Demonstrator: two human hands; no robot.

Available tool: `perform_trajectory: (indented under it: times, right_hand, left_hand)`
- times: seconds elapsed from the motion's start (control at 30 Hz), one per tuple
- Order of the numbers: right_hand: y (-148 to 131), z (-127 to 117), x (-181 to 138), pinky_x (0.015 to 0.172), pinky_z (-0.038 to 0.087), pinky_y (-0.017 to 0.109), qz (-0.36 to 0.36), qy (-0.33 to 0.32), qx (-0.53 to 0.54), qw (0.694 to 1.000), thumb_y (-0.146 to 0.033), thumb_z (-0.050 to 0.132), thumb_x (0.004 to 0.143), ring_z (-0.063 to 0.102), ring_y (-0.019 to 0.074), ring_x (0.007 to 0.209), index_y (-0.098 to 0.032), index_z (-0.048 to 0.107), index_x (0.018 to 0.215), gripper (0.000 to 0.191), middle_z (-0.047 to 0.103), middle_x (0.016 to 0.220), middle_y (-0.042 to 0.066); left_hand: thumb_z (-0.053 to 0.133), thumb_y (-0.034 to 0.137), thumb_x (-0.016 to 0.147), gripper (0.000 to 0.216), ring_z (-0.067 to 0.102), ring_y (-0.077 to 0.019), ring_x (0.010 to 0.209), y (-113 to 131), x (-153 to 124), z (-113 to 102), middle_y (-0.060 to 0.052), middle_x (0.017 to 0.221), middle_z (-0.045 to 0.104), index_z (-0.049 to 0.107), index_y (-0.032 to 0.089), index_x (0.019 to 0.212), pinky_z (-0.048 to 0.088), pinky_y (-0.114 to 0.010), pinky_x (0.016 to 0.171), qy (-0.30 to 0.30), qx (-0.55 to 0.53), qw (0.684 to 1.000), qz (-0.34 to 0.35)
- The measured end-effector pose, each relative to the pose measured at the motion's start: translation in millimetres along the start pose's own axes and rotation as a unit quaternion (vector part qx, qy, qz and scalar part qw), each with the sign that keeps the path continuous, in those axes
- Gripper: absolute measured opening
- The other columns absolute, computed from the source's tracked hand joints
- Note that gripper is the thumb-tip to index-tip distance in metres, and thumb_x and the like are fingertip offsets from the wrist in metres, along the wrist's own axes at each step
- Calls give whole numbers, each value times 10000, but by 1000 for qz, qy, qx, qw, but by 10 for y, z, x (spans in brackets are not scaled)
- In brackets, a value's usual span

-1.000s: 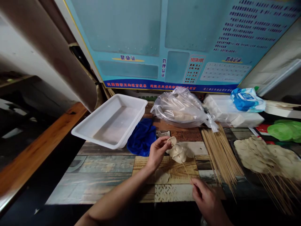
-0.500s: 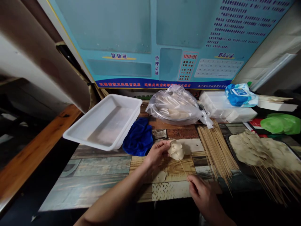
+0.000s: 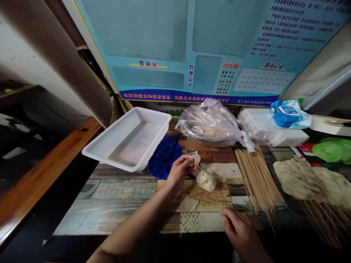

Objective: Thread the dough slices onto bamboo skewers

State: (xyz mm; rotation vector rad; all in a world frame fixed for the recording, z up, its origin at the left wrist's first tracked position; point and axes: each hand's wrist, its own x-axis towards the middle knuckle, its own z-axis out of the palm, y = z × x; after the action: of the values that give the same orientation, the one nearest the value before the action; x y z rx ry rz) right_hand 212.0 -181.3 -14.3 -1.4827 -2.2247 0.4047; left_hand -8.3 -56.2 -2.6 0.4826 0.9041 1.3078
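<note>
My right hand [image 3: 238, 227] is closed round the lower end of a thin wooden skewer [image 3: 216, 200], which slants up and to the left. Bunched partway along it are several pale, thin, round slices [image 3: 206, 180]; their food kind I cannot make out. At the skewer's upper end, my left hand [image 3: 179, 171] pinches a single pale round slice [image 3: 196, 158] between thumb and fingers. Another loose slice [image 3: 188, 203] lies flat on the table below my left wrist.
A white plastic tub [image 3: 128, 142] and a blue cloth [image 3: 165, 157] are at left. Behind are a bag-covered bowl [image 3: 214, 126] and white packs [image 3: 287, 137]. At right lie bare skewers [image 3: 257, 179] and a dark tray heaped with threaded slices [image 3: 297, 177].
My left hand has gone from the bunched slices to the skewer's upper end and now pinches a separate slice there. The view has shifted slightly left.
</note>
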Motion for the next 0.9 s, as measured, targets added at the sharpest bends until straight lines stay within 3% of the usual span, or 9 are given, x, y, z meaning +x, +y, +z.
perform_trajectory:
  times: [0.23, 0.37, 0.47, 0.7, 0.9]
  right_hand:
    - [12, -6, 9, 575, 523, 247, 10, -11, -9, 1000, -102, 332, 784, 678, 154, 630, -215, 581, 778, 273, 688, 703, 17]
    - [-6, -35, 22, 563, 525, 242, 5, -8, -9, 1000, -96, 334, 786, 676, 150, 618, -214, 584, 779, 276, 687, 694, 15]
    - [-3, -48, 20, 581, 535, 247, 1, 2, -6, 1000, -96, 343, 793, 684, 156, 646, -210, 595, 800, 277, 695, 717, 25]
    - [34, -52, 29, 570, 545, 245, -30, 47, -23, 998, -96, 352, 801, 695, 161, 639, -205, 607, 816, 278, 712, 728, 33]
    - [69, -11, 49, 553, 541, 230, -57, 95, -34, 993, -103, 366, 820, 691, 144, 605, -192, 603, 842, 255, 711, 699, 18]
  left_hand:
    - [736, 353, 661, 244, 561, -107, 613, 8, -70, 39, 4, 647, 636, 653, 145, 757, 434, -214, 627, -28, 160, 978, 130]
    - [720, 360, 681, 236, 550, -108, 620, 22, -92, 57, 2, 642, 629, 656, 141, 741, 418, -212, 625, -40, 194, 970, 144]
    - [749, 361, 645, 264, 565, -106, 596, 17, -66, 40, 6, 633, 632, 642, 141, 747, 433, -218, 619, -42, 151, 981, 114]
    - [809, 276, 566, 306, 614, -104, 549, 52, -20, 20, -11, 615, 654, 599, 132, 736, 501, -220, 593, -48, 22, 997, -56]
    - [821, 244, 552, 315, 602, -89, 536, 39, -47, 51, -16, 615, 655, 600, 125, 743, 500, -199, 564, -63, -7, 994, -90]
